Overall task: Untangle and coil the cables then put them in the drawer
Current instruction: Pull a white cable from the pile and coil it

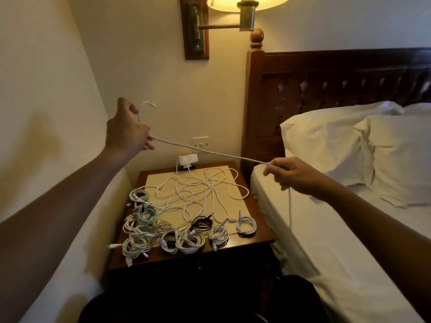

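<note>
Items as I log them on my feed:

1. Bed [338,264], white sheet, fills the right side; dark carved headboard [326,71] behind it.
2. Two white pillows [345,145], stacked against the headboard.
3. Wooden nightstand [257,238], between the wall and the bed, with a pale mat [225,173] on its top.
4. Wall lamp [247,10], lit, above the nightstand.
5. Loose tangle of white cables [200,192], spread over the mat and not coiled.
6. Coiled cables [191,240], a cluster along the front and left edge of the nightstand: mostly white, two pale green coils [145,215] at the left, one black coil [201,222] near the middle, one white coil [246,226] at the right end.
7. Held cable [210,151], white, stretched in the air above the nightstand from upper left to lower right. One plug end pokes up above the left hand; the other end hangs down from the right hand beside the mattress.
8. Left hand [127,134], raised, fingers curled round the held cable.
9. Right hand [293,173], lower, over the bed edge, pinching the same cable.
10. White adapter [187,159], at the back edge of the nightstand.
11. Wall switch [201,142], just above the adapter.
</note>
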`<state>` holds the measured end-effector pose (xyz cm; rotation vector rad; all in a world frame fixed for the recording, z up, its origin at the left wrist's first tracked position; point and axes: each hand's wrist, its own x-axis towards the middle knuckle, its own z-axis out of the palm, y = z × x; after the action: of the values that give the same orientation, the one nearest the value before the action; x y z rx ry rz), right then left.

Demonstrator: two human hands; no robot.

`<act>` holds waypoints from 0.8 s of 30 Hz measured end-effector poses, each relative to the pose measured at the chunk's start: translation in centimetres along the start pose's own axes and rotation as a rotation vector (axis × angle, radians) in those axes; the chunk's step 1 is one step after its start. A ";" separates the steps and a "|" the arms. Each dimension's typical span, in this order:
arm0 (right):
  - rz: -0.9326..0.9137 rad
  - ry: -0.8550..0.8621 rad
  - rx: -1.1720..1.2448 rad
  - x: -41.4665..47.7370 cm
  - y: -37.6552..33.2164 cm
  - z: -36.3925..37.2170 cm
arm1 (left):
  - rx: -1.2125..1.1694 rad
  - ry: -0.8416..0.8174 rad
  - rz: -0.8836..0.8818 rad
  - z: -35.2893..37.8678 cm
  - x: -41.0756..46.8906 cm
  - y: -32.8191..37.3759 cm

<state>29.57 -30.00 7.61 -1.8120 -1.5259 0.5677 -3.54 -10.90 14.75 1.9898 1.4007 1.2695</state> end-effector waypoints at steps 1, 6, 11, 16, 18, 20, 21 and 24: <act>0.019 0.039 0.002 -0.5 1.1 -0.5 | 0.015 -0.014 -0.047 -0.6 -0.6 -0.9; 0.140 -0.235 -0.333 -3.5 1.1 0.3 | -0.052 -0.204 -0.092 -1.7 -5.6 -0.1; -0.082 -0.256 -0.046 -6.9 -6.7 5.1 | -0.349 -0.551 0.095 -2.0 -12.4 5.5; -0.126 -0.467 0.288 -10.3 -12.1 10.6 | -0.347 -0.518 0.075 -3.1 -14.7 4.7; -0.142 -0.382 0.432 -10.8 -12.9 11.5 | -0.231 -0.552 0.072 -4.1 -14.7 2.7; -0.134 -0.210 0.515 -10.7 -13.5 10.7 | -0.184 -0.656 0.061 -5.2 -15.5 0.7; -0.131 -0.135 0.515 -10.6 -13.6 10.0 | -0.167 -0.719 0.075 -5.6 -16.3 0.0; -0.193 -0.028 0.419 -10.3 -13.4 8.7 | 0.046 -0.743 0.240 -5.6 -18.3 -2.3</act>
<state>12.22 -37.10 10.69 -1.3297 -1.4504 0.7561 -11.09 -27.19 7.72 2.3538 0.8471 0.4628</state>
